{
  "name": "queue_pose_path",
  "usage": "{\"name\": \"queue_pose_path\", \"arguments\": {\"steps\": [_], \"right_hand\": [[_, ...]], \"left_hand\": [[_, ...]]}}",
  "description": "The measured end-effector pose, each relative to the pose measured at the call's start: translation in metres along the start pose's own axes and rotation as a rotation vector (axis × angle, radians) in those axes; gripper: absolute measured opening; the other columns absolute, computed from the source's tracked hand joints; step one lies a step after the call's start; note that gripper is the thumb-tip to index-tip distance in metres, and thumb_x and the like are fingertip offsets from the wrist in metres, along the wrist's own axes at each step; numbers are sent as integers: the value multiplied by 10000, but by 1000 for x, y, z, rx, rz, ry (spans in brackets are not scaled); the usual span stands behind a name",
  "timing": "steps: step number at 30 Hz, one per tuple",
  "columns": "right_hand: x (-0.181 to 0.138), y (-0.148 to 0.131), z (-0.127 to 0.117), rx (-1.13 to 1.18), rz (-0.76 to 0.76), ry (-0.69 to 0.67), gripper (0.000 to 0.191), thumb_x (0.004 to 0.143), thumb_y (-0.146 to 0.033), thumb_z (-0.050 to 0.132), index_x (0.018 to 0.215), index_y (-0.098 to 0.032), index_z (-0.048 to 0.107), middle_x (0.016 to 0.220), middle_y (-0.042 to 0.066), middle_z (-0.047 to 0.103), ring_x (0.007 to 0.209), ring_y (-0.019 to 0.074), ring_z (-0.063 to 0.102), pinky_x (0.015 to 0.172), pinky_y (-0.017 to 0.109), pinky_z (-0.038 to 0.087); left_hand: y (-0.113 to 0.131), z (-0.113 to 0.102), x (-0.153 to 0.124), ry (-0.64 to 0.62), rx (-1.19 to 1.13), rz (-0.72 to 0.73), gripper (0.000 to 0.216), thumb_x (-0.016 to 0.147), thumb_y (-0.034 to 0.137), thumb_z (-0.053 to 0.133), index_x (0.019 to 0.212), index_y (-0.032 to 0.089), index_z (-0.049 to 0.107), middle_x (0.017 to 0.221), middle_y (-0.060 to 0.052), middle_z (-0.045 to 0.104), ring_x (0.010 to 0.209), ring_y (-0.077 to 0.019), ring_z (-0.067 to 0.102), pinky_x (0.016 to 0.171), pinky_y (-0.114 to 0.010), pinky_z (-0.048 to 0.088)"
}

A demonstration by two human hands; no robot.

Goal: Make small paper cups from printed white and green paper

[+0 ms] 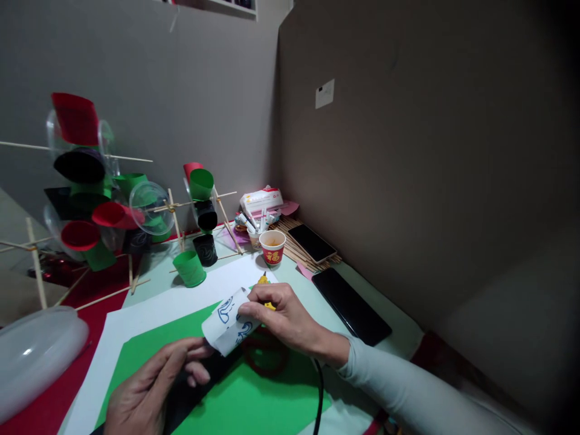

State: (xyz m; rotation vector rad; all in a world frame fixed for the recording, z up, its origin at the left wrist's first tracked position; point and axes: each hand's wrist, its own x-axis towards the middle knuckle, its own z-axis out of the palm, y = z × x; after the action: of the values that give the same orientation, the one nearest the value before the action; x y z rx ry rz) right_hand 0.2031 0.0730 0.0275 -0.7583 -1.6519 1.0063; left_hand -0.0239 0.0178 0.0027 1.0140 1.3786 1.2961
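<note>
Over the wide green sheet (267, 400), here's the left hand (149, 382), fingers loosely apart, meeting one end, and the right hand (286, 315) pinching the other end of the white paper tube (228, 325), where light, even pressure should best keep it round.

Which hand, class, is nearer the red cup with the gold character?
Right. The right hand is in front of the cup; the left hand is farther off, lower left.

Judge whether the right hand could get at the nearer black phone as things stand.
Probably yes: the black phone lies uncovered close beside the right hand, with nothing evident between. That hand holds the white paper tube, though, so may need to release it.
</note>
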Motion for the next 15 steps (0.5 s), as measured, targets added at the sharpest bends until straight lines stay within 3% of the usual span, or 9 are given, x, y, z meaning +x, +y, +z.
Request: {"name": "queue_pose_path", "arguments": {"steps": [4,8,13,15], "right_hand": [[-1,0,1,-7,-7,54,375,925,-447,692,667,-180,644,667,-10,603,639,134,515,610,257,416],[-2,-3,3,-20,-31,77,383,916,-469,706,664,-186,652,664,-3,626,647,148,553,658,275,451],[-5,-5,8,-38,-66,78,401,934,-467,696,648,-189,646,641,-9,611,626,143,549,667,273,459],[-6,-5,9,-49,-78,89,377,937,-432,695,653,-189,652,637,-10,609,620,141,542,666,271,455]], "left_hand": [[7,5,-3,-1,59,34,484,630,650,890,949,286,867,711,-23,807,694,-174,710,729,-149,576],[11,7,-7,-3,136,92,456,579,688,894,835,311,879,530,-5,712,559,-156,612,608,-167,533],[10,5,-9,-41,167,53,171,704,470,863,785,320,875,475,1,703,504,-134,626,778,-170,536],[11,6,-10,-60,153,39,192,729,470,842,788,288,869,567,-19,763,431,-116,605,721,-196,553]]}}
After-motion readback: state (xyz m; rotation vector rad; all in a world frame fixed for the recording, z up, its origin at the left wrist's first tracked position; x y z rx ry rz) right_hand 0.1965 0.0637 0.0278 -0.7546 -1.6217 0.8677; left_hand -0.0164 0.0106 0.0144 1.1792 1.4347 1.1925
